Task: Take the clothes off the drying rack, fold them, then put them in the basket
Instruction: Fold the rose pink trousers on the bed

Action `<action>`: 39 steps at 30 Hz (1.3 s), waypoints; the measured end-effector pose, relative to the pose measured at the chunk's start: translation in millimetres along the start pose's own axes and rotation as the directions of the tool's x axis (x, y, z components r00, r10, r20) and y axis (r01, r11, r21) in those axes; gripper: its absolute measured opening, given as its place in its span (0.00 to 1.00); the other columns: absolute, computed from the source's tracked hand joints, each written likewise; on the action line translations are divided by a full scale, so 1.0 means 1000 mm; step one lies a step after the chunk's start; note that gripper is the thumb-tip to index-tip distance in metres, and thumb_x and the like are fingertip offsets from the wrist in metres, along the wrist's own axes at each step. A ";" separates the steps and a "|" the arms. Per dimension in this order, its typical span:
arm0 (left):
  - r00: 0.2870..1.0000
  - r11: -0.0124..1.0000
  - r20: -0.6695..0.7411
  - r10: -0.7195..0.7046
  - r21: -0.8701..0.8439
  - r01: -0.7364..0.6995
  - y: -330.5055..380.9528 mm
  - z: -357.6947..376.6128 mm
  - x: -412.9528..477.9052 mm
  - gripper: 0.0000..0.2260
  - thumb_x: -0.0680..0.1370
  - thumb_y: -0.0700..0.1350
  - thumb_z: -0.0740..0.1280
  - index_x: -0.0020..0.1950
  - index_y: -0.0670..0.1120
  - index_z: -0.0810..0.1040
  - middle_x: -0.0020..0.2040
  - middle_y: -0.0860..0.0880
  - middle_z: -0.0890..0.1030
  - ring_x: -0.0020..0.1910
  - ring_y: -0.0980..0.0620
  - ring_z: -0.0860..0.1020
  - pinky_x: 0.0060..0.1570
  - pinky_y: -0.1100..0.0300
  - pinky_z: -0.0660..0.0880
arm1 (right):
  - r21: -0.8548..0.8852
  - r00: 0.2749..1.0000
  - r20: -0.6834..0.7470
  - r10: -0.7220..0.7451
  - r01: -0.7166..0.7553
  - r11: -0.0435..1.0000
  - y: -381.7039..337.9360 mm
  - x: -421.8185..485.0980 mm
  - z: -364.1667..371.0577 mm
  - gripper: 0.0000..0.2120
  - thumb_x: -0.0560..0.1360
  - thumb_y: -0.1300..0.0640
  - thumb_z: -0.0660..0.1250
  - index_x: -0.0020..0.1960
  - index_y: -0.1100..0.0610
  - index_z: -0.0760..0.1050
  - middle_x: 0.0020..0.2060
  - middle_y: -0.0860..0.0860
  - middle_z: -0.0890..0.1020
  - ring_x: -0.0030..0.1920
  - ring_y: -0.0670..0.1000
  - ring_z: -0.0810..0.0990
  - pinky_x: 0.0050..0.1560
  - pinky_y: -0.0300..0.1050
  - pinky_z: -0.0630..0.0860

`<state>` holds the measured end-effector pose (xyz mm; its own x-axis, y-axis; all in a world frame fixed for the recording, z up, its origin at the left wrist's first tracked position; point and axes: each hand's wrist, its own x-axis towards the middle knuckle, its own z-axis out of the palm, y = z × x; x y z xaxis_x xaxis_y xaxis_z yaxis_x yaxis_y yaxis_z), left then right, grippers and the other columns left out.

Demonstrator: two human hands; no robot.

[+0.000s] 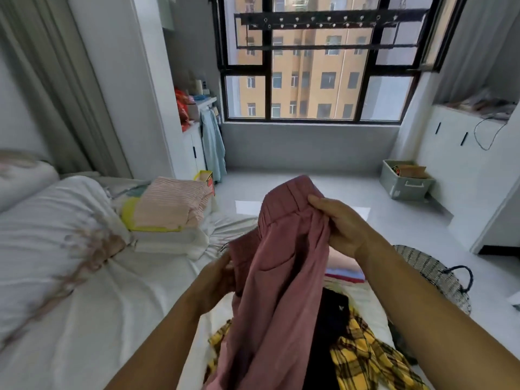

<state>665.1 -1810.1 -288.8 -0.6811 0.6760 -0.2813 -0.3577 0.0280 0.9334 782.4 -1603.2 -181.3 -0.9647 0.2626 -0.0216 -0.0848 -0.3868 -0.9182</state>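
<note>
**Q:** What is the person holding at the centre of the view?

**A:** Both hands are holding a pair of pink trousers [281,277] up above the bed [84,277]. The right hand [340,223] is pinching the elastic waistband, with the thumb pressing on the near side and the fingers curling behind the cloth. The left hand [221,277] is gripping the garment's left edge lower down. Its fingertips are lying behind the fabric and cannot be seen.

**Q:** How is the garment hanging?

**A:** The waistband is sitting highest, by the right hand. The legs are draping down toward the camera, covering part of a black garment [329,333] and a yellow plaid shirt [363,358], both lying unfolded on the sheet.

**Q:** Where are the other task items sitting?

**A:** A folded stack [168,209], pink-striped on top with yellow and white beneath, is resting on the far part of the bed, well apart from the hands. The woven basket [439,280] is standing on the floor just beside the bed's right side. The drying rack [323,22] is hanging high in front of the window [309,88].
</note>
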 end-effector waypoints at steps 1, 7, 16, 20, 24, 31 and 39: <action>1.000 1.000 0.000 0.022 0.009 -0.022 0.005 -0.005 -0.018 0.22 0.78 0.58 0.55 0.53 0.42 0.80 0.41 0.43 0.82 0.40 0.49 0.79 0.46 0.55 0.73 | -0.002 0.999 0.039 -0.007 0.007 1.000 -0.003 -0.004 0.017 0.26 0.50 0.48 0.83 0.44 0.60 0.84 0.45 0.56 0.85 0.45 0.51 0.84 0.44 0.40 0.80; 0.997 0.994 0.004 0.081 -0.078 -0.080 0.013 -0.024 -0.092 0.20 0.80 0.56 0.56 0.63 0.44 0.73 0.61 0.41 0.75 0.59 0.42 0.72 0.61 0.47 0.68 | 0.112 0.991 0.122 -0.058 0.044 0.993 -0.012 -0.017 0.107 0.13 0.61 0.54 0.68 0.42 0.58 0.85 0.42 0.55 0.85 0.41 0.51 0.84 0.42 0.41 0.81; 0.942 0.944 0.061 0.330 -0.029 -0.328 0.061 -0.038 -0.119 0.09 0.77 0.45 0.61 0.47 0.42 0.79 0.38 0.47 0.83 0.36 0.52 0.81 0.36 0.63 0.76 | 0.103 0.993 0.040 -0.108 0.104 0.989 -0.034 -0.015 0.152 0.13 0.64 0.51 0.74 0.45 0.58 0.84 0.40 0.55 0.85 0.39 0.52 0.84 0.40 0.44 0.81; 0.919 0.910 -0.197 0.343 -0.172 -0.377 0.104 -0.105 -0.115 0.14 0.77 0.48 0.64 0.59 0.44 0.78 0.54 0.42 0.82 0.50 0.47 0.81 0.50 0.54 0.78 | -0.182 0.977 -0.157 -0.145 0.115 0.976 -0.041 -0.009 0.149 0.07 0.76 0.55 0.64 0.47 0.56 0.79 0.38 0.52 0.85 0.39 0.50 0.83 0.44 0.45 0.77; 0.850 0.880 -0.279 0.447 -0.029 -0.473 0.156 -0.175 -0.119 0.11 0.77 0.49 0.65 0.56 0.46 0.79 0.54 0.44 0.82 0.52 0.48 0.81 0.50 0.56 0.79 | -0.554 0.946 -0.266 -0.187 0.009 0.832 -0.038 0.007 0.145 0.06 0.77 0.58 0.64 0.44 0.56 0.78 0.36 0.51 0.81 0.38 0.50 0.77 0.40 0.42 0.73; 0.786 0.808 -0.224 0.576 0.301 -0.506 0.211 -0.223 -0.109 0.11 0.72 0.52 0.71 0.49 0.48 0.80 0.50 0.45 0.82 0.50 0.46 0.79 0.53 0.51 0.77 | -0.402 0.938 -0.294 -0.185 0.054 0.914 0.000 0.036 0.199 0.05 0.78 0.57 0.63 0.48 0.58 0.76 0.44 0.51 0.82 0.41 0.47 0.80 0.41 0.38 0.75; 0.864 0.751 -0.063 0.499 0.530 -0.395 0.259 -0.280 -0.115 0.13 0.70 0.51 0.72 0.51 0.46 0.80 0.49 0.45 0.82 0.48 0.47 0.79 0.52 0.54 0.77 | -0.833 0.807 -0.284 -0.517 0.060 0.550 0.000 0.056 0.247 0.17 0.70 0.54 0.74 0.52 0.61 0.73 0.44 0.52 0.77 0.43 0.51 0.75 0.42 0.42 0.70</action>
<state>471.9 -2087.3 -77.5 -0.8072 0.5522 0.2084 0.3389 0.1445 0.9296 666.4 -1806.4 -84.4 -0.6643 0.6628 0.3455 0.1039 0.5396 -0.8355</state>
